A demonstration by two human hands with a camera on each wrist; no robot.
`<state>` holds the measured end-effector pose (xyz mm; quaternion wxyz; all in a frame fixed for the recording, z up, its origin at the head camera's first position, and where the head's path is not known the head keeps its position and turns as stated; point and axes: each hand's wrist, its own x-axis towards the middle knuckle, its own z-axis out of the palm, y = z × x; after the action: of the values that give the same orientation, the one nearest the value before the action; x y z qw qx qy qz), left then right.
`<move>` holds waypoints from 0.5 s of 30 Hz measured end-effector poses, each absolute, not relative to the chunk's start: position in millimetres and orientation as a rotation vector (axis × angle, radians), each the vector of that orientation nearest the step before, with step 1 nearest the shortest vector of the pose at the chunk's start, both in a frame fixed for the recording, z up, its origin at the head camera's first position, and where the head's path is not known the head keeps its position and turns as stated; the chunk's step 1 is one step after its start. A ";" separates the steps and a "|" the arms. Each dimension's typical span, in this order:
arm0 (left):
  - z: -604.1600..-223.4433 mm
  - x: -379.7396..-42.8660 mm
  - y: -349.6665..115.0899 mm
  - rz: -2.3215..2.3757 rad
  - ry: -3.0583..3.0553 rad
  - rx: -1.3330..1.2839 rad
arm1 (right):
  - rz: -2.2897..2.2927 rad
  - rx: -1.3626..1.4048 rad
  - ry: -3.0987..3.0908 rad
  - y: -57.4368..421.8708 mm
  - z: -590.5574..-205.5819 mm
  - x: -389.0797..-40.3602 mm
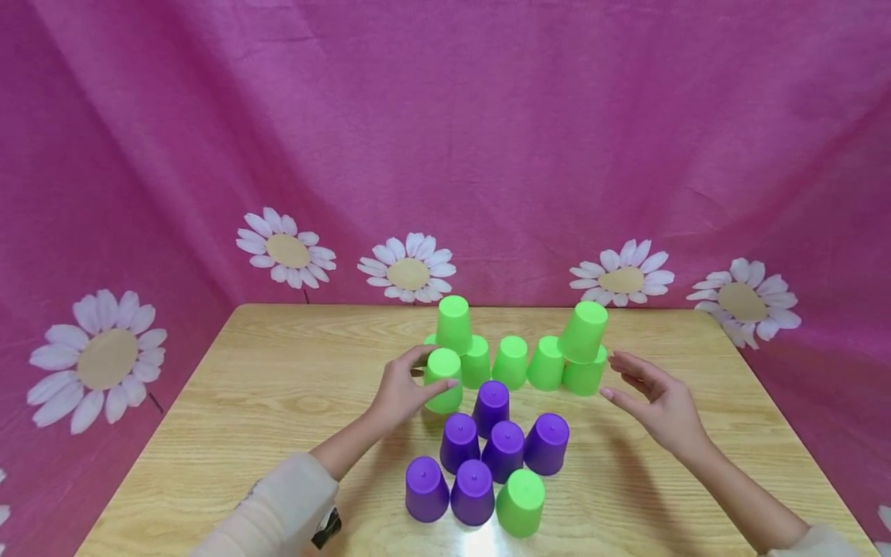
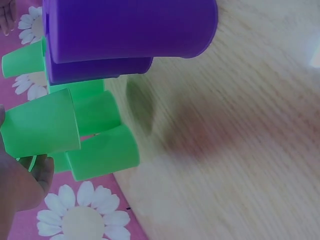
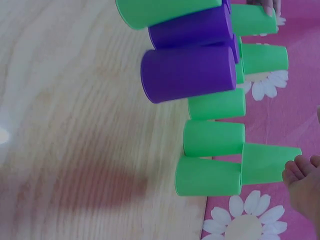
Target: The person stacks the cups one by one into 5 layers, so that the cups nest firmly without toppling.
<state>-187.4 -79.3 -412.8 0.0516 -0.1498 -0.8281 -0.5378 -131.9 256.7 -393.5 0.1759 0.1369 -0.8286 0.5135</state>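
Observation:
My left hand [image 1: 402, 392] holds an upside-down green cup [image 1: 443, 381] between thumb and fingers, raised in front of the left end of a row of green cups [image 1: 511, 363]. On that row stand two more green cups, one at the left [image 1: 454, 326] and a tilted one at the right [image 1: 583, 333]. Part of the row's left end is hidden. My right hand [image 1: 661, 408] is empty, fingers spread and loosely bent, just right of the row's right end. In the right wrist view its fingertips [image 3: 294, 170] appear beside the upper right cup.
Nearer than the row, several upside-down purple cups [image 1: 503, 452] stand close together on the wooden table [image 1: 292, 371]. A single green cup [image 1: 520, 504] stands at their front right. A pink cloth [image 1: 487, 155] with daisies hangs behind the table's back edge.

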 end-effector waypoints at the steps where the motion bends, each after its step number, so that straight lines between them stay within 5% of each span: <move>1: -411.1 -187.1 -79.2 -1.635 -2.517 -0.457 | 1.467 0.394 -2.343 255.5 -394.2 -130.6; 15: -393.3 -189.5 -72.1 -1.641 -2.445 -0.515 | 1.636 0.594 -2.232 233.3 -408.9 -104.7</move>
<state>-189.5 -72.1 -393.3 0.0759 -0.1719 -0.8155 -0.5474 -104.7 233.3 -408.9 0.1550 0.2075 -0.7790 0.5710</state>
